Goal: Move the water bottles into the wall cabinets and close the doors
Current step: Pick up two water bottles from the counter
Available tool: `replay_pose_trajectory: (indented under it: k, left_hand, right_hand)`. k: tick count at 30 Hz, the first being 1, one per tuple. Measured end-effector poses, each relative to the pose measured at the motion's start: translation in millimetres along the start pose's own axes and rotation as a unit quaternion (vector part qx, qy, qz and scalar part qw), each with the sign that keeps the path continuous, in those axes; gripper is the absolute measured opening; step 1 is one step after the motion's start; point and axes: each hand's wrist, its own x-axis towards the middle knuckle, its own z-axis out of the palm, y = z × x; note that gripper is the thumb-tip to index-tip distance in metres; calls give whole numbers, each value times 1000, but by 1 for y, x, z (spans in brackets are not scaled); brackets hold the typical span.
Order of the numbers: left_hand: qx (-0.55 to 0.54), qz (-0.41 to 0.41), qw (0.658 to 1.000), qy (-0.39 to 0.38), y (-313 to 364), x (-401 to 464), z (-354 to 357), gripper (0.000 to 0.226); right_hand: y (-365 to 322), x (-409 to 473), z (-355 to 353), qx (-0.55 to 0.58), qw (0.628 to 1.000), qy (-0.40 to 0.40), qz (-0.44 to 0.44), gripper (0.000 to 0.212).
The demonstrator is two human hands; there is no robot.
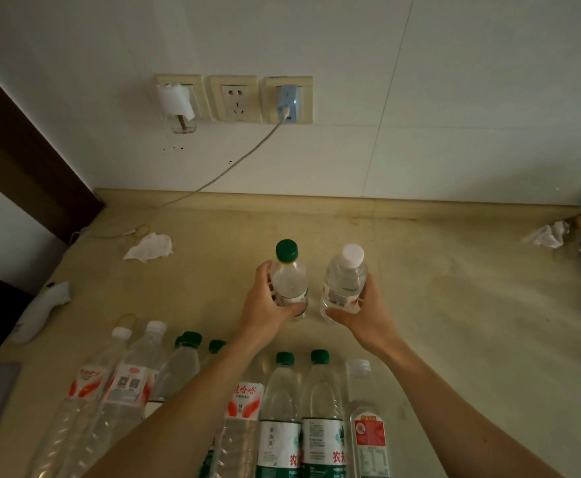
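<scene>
My left hand [268, 305] grips a clear water bottle with a green cap [289, 274], held upright above the beige counter [454, 305]. My right hand [361, 310] grips a second clear bottle with a white cap [346, 277], tilted slightly left. The two bottles are side by side and apart. A row of several more bottles [282, 408] stands along the near edge of the counter, some with green caps, some with white caps and red labels. No wall cabinet is in view.
Three wall sockets [233, 98] sit above the counter, with a charger cable [230, 167] hanging down to it. A crumpled tissue [149, 246] lies at the back left. A white object [40, 308] lies at the left edge. Wrappers [551, 232] and clutter sit at the right.
</scene>
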Motion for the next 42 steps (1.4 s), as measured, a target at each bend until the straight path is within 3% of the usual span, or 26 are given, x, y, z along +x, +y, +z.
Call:
replay_pose_trajectory:
  k: [11,19,28,42]
  left_hand:
    - [-37,52,997,41,19,-12,-8,81]
    - [-69,154,985,33,83,-47,-38,82]
    - [-106,317,939,75,221,-108,-92,72]
    - [-171,515,830,132,480,-167,-143,67]
  right_hand:
    - [-17,-16,-2,16,998,50,28,69]
    - [-101,-68,-26,71,991,101,-48,78]
    - [-236,-138,-94,95,961,162,-203,61]
    - [-473,-190,-243,40,860,262,-436,44]
